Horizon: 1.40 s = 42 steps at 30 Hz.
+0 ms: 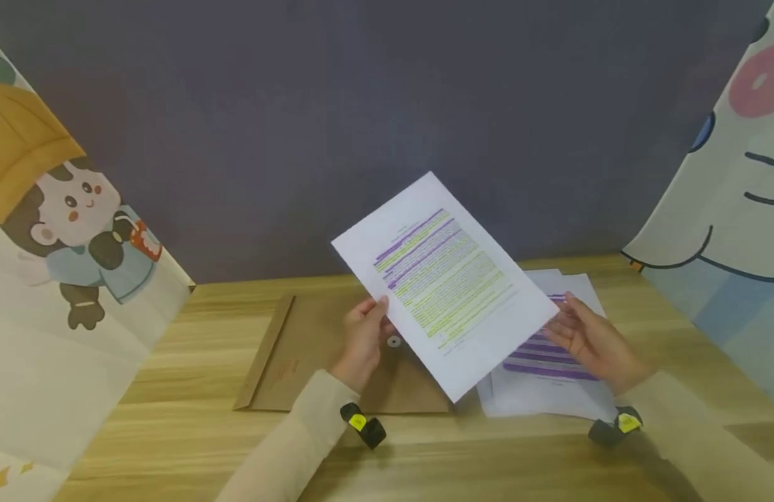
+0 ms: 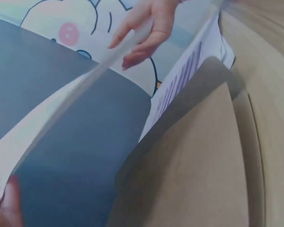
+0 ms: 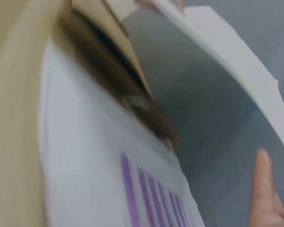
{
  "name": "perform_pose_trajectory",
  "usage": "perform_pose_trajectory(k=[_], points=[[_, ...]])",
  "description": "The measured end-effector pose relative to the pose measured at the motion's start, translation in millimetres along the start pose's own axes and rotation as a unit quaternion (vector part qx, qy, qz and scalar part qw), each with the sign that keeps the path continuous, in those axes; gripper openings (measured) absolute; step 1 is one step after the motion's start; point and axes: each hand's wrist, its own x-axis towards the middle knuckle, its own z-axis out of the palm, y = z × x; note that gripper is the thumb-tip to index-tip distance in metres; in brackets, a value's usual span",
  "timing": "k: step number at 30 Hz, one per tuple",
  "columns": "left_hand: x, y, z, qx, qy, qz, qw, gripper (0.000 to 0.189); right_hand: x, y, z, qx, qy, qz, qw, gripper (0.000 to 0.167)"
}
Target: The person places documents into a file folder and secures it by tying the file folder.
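Note:
A white printed sheet (image 1: 481, 328), its lines marked in yellow and purple, is held up tilted above the table. My left hand (image 1: 362, 341) pinches its left edge, thumb on the printed face. At the sheet's right corner is my right hand (image 1: 597, 341), its fingers fairly straight. In the left wrist view, the right hand (image 2: 154, 30) has digits on both sides of the sheet (image 2: 61, 101), with gaps showing. Behind and below the sheet lies a brown paper document envelope (image 1: 280, 355) with a round white button, partly hidden. More printed sheets (image 1: 537, 401) with purple marking lie under the right hand.
The wood-grain table (image 1: 173, 390) runs back to a dark grey panel (image 1: 268, 139). Cartoon-printed walls (image 1: 738, 230) stand on both sides. Black bands with yellow tags (image 1: 362, 424) are on both wrists.

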Motion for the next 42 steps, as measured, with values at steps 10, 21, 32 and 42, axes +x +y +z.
perform_pose_trajectory(k=[10,21,32,42], points=[[-5.0,0.2,7.7,-0.066,0.067,0.046,0.9945,0.017,7.1,40.1,46.8,-0.069,0.059,0.013,0.9958,0.021],[-6.9,-2.3,12.6,-0.051,0.005,0.016,0.9986,0.019,19.2,50.6,60.0,-0.181,0.223,-0.045,0.9568,0.007],[-1.5,-5.8,12.2,0.067,-0.116,-0.01,0.9909,0.02,20.8,18.6,40.6,-0.12,0.214,-0.109,0.9632,0.007],[12.3,-9.6,-7.1,0.309,-0.25,0.01,0.9175,0.032,4.3,-14.6,2.7,-0.199,0.225,-0.063,0.9518,0.006]])
